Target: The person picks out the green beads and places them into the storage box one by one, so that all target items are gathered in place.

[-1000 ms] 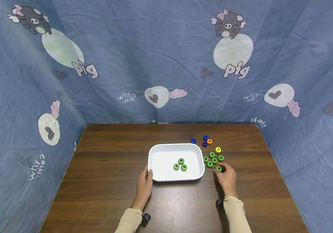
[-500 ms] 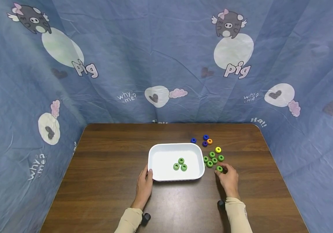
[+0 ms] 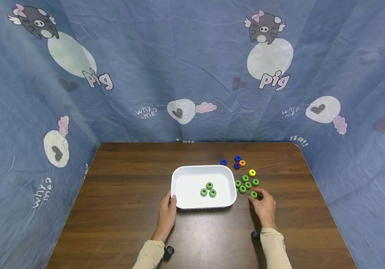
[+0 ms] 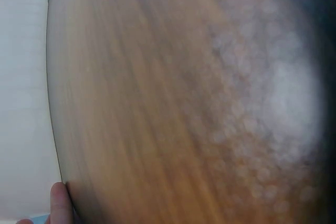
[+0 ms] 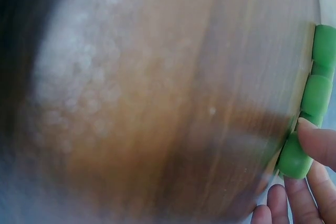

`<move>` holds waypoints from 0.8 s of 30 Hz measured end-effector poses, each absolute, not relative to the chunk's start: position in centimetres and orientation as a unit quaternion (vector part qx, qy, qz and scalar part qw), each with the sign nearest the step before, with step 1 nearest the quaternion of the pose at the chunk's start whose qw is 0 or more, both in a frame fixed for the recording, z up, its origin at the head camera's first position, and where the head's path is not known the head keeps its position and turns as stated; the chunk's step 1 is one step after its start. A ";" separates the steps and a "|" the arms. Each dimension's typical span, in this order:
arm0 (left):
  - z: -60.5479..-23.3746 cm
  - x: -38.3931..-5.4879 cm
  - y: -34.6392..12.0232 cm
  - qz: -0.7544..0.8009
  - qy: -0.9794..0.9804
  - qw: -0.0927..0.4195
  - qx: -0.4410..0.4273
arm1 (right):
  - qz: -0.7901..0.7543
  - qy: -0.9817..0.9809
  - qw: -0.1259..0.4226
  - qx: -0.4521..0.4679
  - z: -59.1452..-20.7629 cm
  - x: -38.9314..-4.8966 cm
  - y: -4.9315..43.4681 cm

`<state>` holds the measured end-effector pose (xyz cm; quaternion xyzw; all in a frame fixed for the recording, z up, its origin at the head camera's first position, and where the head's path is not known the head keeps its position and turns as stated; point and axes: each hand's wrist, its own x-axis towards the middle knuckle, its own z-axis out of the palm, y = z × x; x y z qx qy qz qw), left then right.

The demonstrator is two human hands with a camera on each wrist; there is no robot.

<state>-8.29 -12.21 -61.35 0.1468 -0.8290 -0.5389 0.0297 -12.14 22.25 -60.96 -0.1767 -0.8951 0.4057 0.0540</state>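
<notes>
My left hand [image 3: 167,215] holds the near-left corner of a white rectangular tray [image 3: 187,183], its thumb at the corner and its fingers along the left side. In the left wrist view, a fingertip [image 4: 61,203] lies against the tray's wall [image 4: 29,103]. Three green rings [image 3: 209,185] lie in the tray. To the right of it, my right hand [image 3: 264,209] pinches another green ring [image 3: 253,194] between thumb and fingers, low over the table. The right wrist view shows the thumb on this chunky ring [image 5: 295,158], beside more green ones [image 5: 317,95].
Several green rings [image 3: 248,185] cluster by the tray's right side. Behind them lie a yellow ring [image 3: 252,173], an orange ring [image 3: 242,163], a purple ring [image 3: 237,166] and two blue rings [image 3: 237,158]. A blue patterned cloth [image 3: 192,74] hangs around the brown wooden table [image 3: 128,179].
Within the first half second my right hand shifted slightly right with the green ring, and it has stayed there since. The left hand and the tray have kept their places.
</notes>
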 end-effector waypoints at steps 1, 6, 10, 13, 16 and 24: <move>-61.3 -8.3 -12.2 -0.539 -0.829 0.029 0.147 | 0.406 -0.895 0.054 -0.177 -61.0 -12.1 22.3; -61.4 -8.2 -12.3 -0.539 -0.829 0.025 0.147 | 0.411 -0.892 0.054 -0.182 -60.8 -12.2 22.1; -61.4 -8.3 -12.3 -0.534 -0.832 0.026 0.150 | 0.415 -0.890 0.054 -0.183 -60.7 -12.4 21.9; -61.4 -8.3 -12.3 -0.533 -0.832 0.028 0.150 | 0.416 -0.890 0.055 -0.178 -60.5 -12.6 21.6; -61.4 -8.3 -12.3 -0.536 -0.831 0.032 0.146 | 0.415 -0.891 0.058 -0.174 -60.1 -12.8 21.3; -61.4 -8.4 -12.3 -0.543 -0.826 0.035 0.143 | 0.428 -0.885 0.079 -0.166 -58.7 -13.2 20.8</move>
